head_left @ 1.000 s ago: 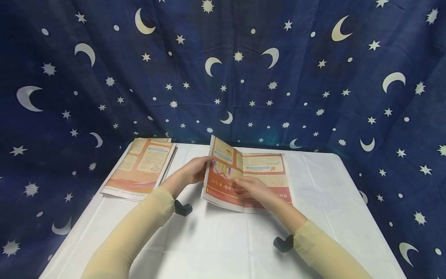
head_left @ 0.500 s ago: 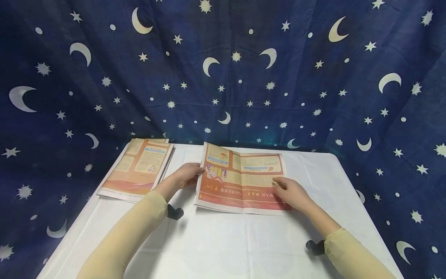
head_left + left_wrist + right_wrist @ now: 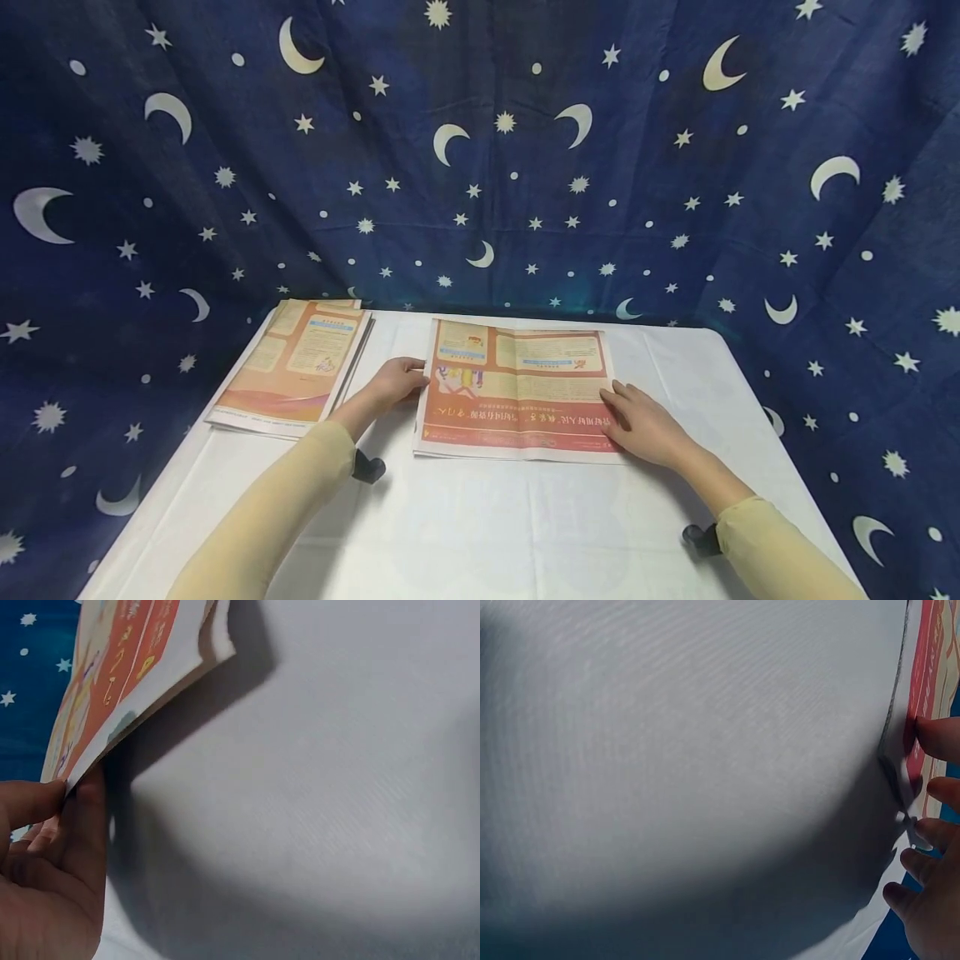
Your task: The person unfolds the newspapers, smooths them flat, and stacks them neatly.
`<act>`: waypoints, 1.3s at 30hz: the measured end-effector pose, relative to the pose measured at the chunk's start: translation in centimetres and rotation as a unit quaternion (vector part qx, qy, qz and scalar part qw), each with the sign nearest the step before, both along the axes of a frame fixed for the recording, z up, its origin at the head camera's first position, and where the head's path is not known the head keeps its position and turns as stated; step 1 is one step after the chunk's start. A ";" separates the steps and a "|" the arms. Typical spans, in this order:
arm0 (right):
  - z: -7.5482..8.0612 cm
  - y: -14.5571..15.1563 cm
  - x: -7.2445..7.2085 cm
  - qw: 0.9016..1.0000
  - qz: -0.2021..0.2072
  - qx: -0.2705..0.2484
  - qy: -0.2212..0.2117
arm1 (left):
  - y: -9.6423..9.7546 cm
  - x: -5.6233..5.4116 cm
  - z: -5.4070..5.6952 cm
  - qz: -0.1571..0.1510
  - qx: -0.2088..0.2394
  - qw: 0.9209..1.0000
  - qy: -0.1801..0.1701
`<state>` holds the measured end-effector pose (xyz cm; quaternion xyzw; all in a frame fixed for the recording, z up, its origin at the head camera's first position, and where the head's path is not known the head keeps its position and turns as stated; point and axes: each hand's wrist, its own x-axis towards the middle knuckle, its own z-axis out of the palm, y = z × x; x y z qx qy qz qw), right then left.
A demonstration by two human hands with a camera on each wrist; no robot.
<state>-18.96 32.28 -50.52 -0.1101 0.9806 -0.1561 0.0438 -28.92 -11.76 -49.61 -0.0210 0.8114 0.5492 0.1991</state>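
A red and cream newspaper lies spread on the white table, a fold line down its middle and its print upside down in the head view. My left hand pinches its left edge; in the left wrist view the thumb is on top, the fingers are underneath, and that edge stands off the cloth. On the opposite side, my right hand rests at the newspaper's right edge with fingers spread. The right wrist view has these fingertips along the red margin.
A stack of similar folded newspapers sits at the table's back left, beside my left forearm. White cloth covers the table. Behind it hangs a dark blue curtain with moons and stars.
The newspaper's raised left half has come down nearly flat as my left hand moved left and lowered it. My right hand has slid from the middle to the right edge.
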 end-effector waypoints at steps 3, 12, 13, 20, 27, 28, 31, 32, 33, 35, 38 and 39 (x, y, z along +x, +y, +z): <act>0.0 0.0 0.1 1.000 -0.004 0.002 -0.006 | -0.1 0.2 -0.2 0.003 -0.029 0.999 0.021; -0.6 0.4 0.1 1.000 -0.011 0.003 -0.017 | -0.3 0.7 -0.5 -0.022 -0.151 0.983 0.099; -0.7 0.4 0.1 1.000 -0.011 0.002 -0.016 | -0.3 0.7 -0.5 -0.025 -0.162 0.981 0.108; -1.1 0.5 0.2 1.000 -0.019 0.006 -0.016 | -0.3 1.1 -0.6 -0.071 -0.252 0.951 0.161; -1.1 0.6 0.2 1.000 -0.018 0.004 -0.013 | -0.1 1.5 -0.6 -0.100 -0.323 0.922 0.190; -1.1 0.6 0.2 1.000 -0.016 0.001 -0.013 | -0.1 1.5 -0.6 -0.103 -0.330 0.918 0.194; -0.8 0.9 0.2 1.000 -0.016 -0.017 -0.015 | -0.3 1.8 -0.5 -0.114 -0.342 0.909 0.207; -0.6 1.0 0.2 0.999 -0.020 -0.025 -0.015 | -0.4 1.9 -0.5 -0.118 -0.342 0.908 0.212; -0.6 1.2 0.2 0.999 -0.028 -0.031 -0.016 | -0.5 1.9 -0.4 -0.121 -0.341 0.907 0.216; -0.5 1.5 0.2 0.998 -0.044 -0.039 -0.016 | -0.7 2.1 -0.3 -0.131 -0.342 0.903 0.226; -0.5 1.9 0.1 0.997 -0.061 -0.042 -0.017 | -1.1 2.2 -0.3 -0.149 -0.336 0.898 0.241; -0.6 2.0 0.1 0.997 -0.063 -0.043 -0.018 | -1.2 2.2 -0.3 -0.155 -0.334 0.897 0.245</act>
